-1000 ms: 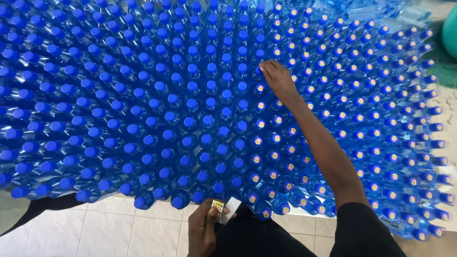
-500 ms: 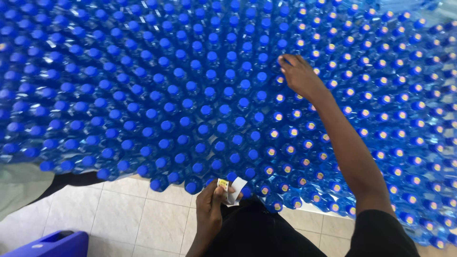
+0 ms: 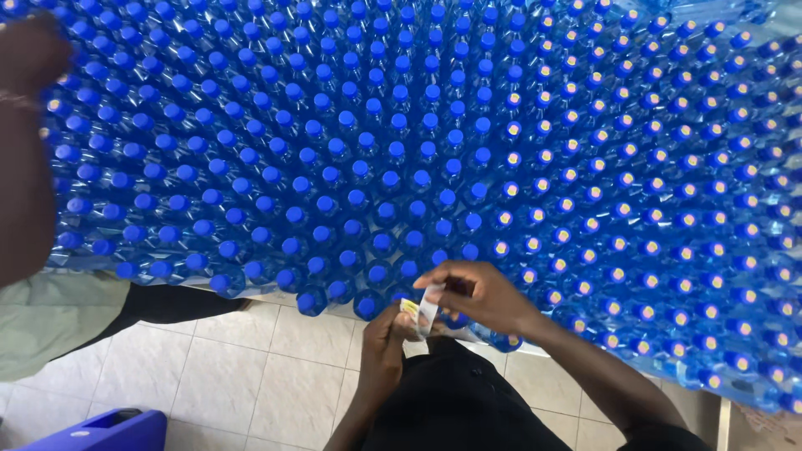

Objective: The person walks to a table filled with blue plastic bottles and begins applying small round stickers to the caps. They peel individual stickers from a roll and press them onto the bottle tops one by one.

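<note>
Low centre of frame: light, limp sticker strip (image 3: 424,311) pinched at its edges between left hand (image 3: 386,341) and right hand (image 3: 483,296), best gripped gently by fingertips, beside blue-capped bottles (image 3: 384,179).

Floor: I see pale tiled floor (image 3: 251,367) along the lower left of the frame.
Bin: I see a blue plastic bin (image 3: 100,430) at the bottom left corner.
Co-worker: I see another person's arm (image 3: 25,167) at the left edge.

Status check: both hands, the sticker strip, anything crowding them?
Left hand and right hand both pinch sticker strip. Capped blue bottles just above. Another person's arm far left.
</note>
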